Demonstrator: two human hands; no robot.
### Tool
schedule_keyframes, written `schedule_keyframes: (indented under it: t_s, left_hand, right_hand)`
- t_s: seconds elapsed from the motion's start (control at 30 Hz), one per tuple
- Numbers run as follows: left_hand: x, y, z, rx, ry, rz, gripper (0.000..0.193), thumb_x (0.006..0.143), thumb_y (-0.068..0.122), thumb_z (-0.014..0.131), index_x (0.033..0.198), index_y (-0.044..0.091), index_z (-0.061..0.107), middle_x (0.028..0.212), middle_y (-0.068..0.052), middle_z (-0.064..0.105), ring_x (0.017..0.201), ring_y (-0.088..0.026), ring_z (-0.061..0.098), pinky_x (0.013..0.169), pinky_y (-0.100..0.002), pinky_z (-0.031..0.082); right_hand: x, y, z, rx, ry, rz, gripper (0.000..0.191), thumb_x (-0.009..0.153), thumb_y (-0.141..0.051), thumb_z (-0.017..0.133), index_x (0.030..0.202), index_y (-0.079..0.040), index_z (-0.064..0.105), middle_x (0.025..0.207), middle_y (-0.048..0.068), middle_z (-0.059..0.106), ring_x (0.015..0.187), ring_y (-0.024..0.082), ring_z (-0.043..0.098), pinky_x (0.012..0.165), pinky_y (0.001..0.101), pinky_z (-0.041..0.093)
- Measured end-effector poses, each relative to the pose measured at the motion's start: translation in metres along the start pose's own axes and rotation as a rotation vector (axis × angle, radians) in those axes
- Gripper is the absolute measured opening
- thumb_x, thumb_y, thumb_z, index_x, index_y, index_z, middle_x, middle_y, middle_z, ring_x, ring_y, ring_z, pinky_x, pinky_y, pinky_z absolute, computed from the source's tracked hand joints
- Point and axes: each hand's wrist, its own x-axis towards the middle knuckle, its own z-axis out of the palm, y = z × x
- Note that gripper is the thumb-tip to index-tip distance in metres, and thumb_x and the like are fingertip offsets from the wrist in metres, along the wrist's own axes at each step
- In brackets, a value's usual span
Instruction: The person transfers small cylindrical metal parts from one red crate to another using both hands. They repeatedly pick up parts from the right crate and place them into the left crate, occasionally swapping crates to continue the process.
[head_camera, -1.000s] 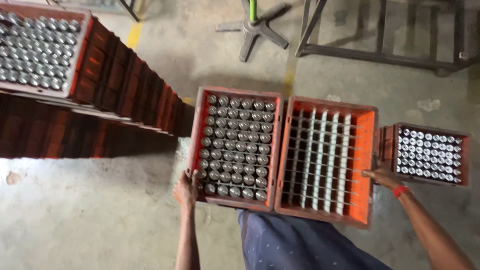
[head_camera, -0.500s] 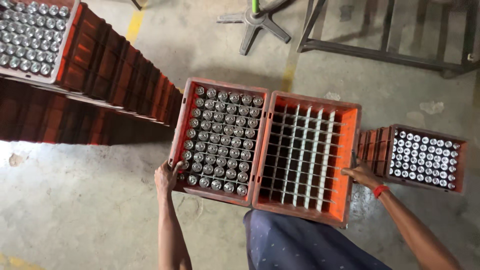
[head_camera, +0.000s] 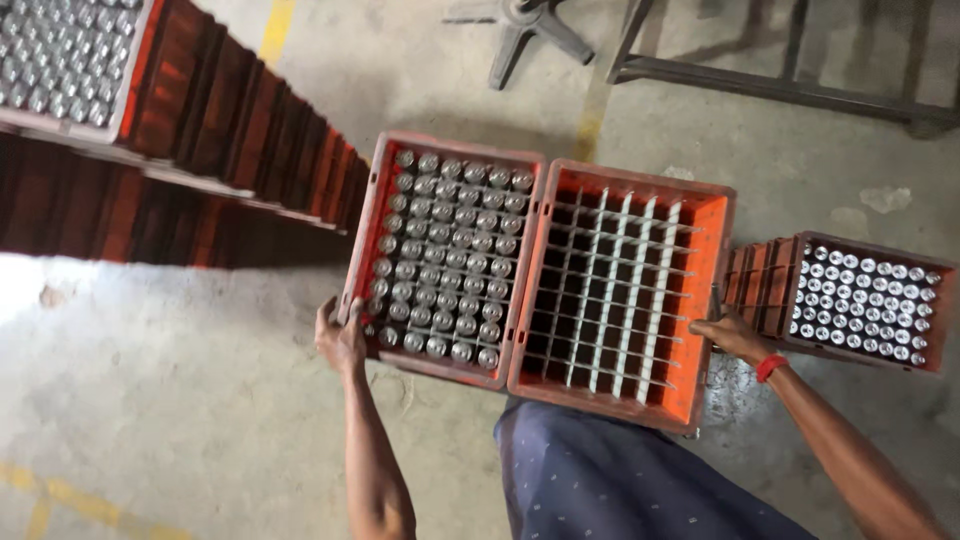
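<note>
Two orange plastic crates stand side by side in front of me. The left crate is full of capped bottles. The right crate holds only its white divider grid. My left hand grips the near left corner of the full crate. My right hand, with a red band at the wrist, grips the right wall of the empty crate. My dark blue trousers show below the crates.
A tall stack of dark red crates topped by capped bottles rises at the left. Another stacked crate of capped bottles stands at the right. A metal star base and a metal frame lie on the concrete floor beyond.
The view has shifted, so both crates sit further left in the picture. My hands stay on the same crate edges, the left hand now lower on the corner.
</note>
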Motion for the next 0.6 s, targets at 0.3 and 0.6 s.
schedule_keyframes:
  t_s: [0.3, 0.6]
  left_hand:
    - [0.005, -0.014, 0.006, 0.059, 0.137, 0.230, 0.063, 0.081, 0.048, 0.084, 0.126, 0.007, 0.067, 0.119, -0.014, 0.069, 0.101, -0.033, 0.067, 0.086, -0.048, 0.051]
    - [-0.066, -0.005, 0.043, 0.133, -0.349, 0.942, 0.057, 0.070, -0.005, 0.077, 0.125, 0.004, 0.065, 0.121, -0.015, 0.066, 0.114, -0.038, 0.060, 0.097, -0.045, 0.051]
  right_hand:
    - [-0.002, -0.001, 0.006, -0.154, 0.144, 0.066, 0.059, 0.098, -0.052, 0.070, 0.091, 0.006, 0.065, 0.078, 0.015, 0.063, 0.067, 0.026, 0.061, 0.060, 0.0424, 0.048]
    - [-0.041, 0.023, 0.007, 1.092, 0.580, -0.275, 0.057, 0.116, -0.056, 0.046, 0.103, -0.006, 0.068, 0.093, 0.008, 0.072, 0.083, 0.023, 0.071, 0.064, 0.0333, 0.056]
